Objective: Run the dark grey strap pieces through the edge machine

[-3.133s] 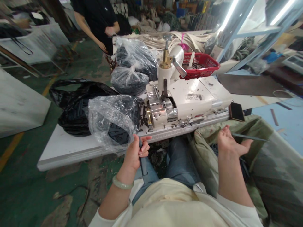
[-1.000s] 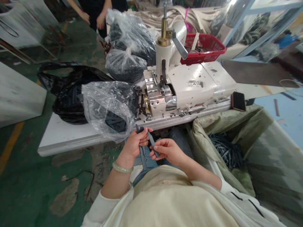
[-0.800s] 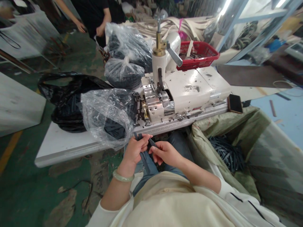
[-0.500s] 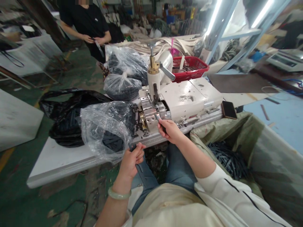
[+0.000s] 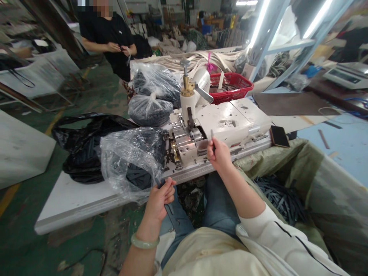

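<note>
My left hand [image 5: 161, 196] is closed on dark strips [image 5: 158, 182], whose ends stick out above and below the fingers, just in front of the bench edge. My right hand [image 5: 220, 153] pinches a dark strip [image 5: 213, 142] upright, in front of the cream-coloured machine [image 5: 230, 119]. The machine's metal roller and plate [image 5: 185, 142] lie to the left of that hand, with nothing of mine touching them. Beside my left hand, a clear plastic bag [image 5: 117, 153] lies open with dark strips [image 5: 139, 176] inside.
A black plastic bag [image 5: 83, 165] and tied clear bags [image 5: 151, 109] sit on the bench left and behind. A red basket [image 5: 232, 96] stands behind the machine, a phone [image 5: 279, 136] at its right end. A green sack [image 5: 309, 153] holds cut strips [image 5: 280, 197]. Across the bench stands a person [image 5: 106, 38].
My right hand has moved right, away from the metal plate, with the strip now pointing up. My left hand has hardly moved. The person opposite has shifted slightly right.
</note>
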Demonstrator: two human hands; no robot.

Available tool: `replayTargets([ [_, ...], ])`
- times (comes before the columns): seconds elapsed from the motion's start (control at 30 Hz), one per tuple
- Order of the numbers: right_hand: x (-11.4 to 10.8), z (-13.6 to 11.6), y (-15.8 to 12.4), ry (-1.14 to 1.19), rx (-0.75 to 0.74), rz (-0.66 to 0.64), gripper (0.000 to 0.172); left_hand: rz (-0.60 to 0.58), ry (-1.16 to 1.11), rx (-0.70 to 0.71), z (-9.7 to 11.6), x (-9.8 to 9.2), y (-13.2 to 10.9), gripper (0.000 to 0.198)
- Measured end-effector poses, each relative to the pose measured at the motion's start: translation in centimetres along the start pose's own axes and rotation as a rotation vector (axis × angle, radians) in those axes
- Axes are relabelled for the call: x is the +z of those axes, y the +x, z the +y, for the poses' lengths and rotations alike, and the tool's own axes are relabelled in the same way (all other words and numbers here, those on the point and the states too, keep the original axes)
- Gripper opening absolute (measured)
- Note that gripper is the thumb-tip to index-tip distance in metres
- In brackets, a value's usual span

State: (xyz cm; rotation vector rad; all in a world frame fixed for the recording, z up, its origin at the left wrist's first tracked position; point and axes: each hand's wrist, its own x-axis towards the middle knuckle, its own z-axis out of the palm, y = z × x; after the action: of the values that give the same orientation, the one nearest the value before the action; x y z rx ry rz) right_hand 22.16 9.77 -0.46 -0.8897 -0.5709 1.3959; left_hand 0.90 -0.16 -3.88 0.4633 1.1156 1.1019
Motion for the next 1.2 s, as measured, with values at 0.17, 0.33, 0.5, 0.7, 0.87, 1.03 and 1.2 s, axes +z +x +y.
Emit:
replayTargets([
  [0.17, -9.9, -4.2, -3.4, 0.237, -0.525, 0.52, 0.03, -0.029, -0.057, -0.036, 0.1, 0.1, -0.1, 0.034],
  [0.33, -22.0, -6.4, -9.3, 0.666, -0.313, 0.644, 0.075, -0.174, -0.327, -0.167, 0.1, 0.8, 0.2, 0.045],
  [0.5, -18.2, -1.8, -13.2, 0.344, 0.118, 0.409, 0.035, -0.24, -0.482, -0.238, -1.0, 3.1, 0.9, 0.044],
  [0.7, -4.1, 6.2, -16.1, -0.229, 0.734, -0.407, 0.051, -0.103, -0.261, -0.066, -3.0, 5.2, -0.1, 0.043],
  [0.87, -2.1, 7.8, -17.1, -0.392, 0.685, -0.562, 0.053, 0.006, -0.252, 0.12, -2.2, 3.8, -0.8, 0.046],
  [1.03, -3.2, 6.7, -16.7, -0.22, 0.653, -0.619, 0.045, 0.046, -0.207, 0.216, -0.5, 0.9, -0.8, 0.037],
  [1.2, -3.4, 6.6, -16.7, -0.092, 0.659, -0.621, 0.04, -0.216, 0.119, -0.047, -1.6, 0.4, -2.7, 0.037],
])
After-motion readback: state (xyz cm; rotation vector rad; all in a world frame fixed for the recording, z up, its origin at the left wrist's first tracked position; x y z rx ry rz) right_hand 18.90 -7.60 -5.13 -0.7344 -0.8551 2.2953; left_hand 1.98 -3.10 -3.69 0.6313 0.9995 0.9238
